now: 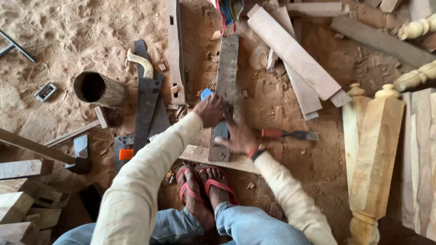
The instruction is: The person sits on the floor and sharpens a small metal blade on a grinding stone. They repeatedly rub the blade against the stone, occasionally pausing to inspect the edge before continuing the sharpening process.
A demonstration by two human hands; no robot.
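Below, left hand [210, 110] curled on grey plank [226, 77], right hand [239, 138] spread flat across it.

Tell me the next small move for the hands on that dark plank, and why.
Probably pick up the chisel. Both hands, left hand and right hand, already rest on the dark plank, steadying it on the sandy floor. The red-handled chisel lies just right of the right hand, the closest tool within easy reach.
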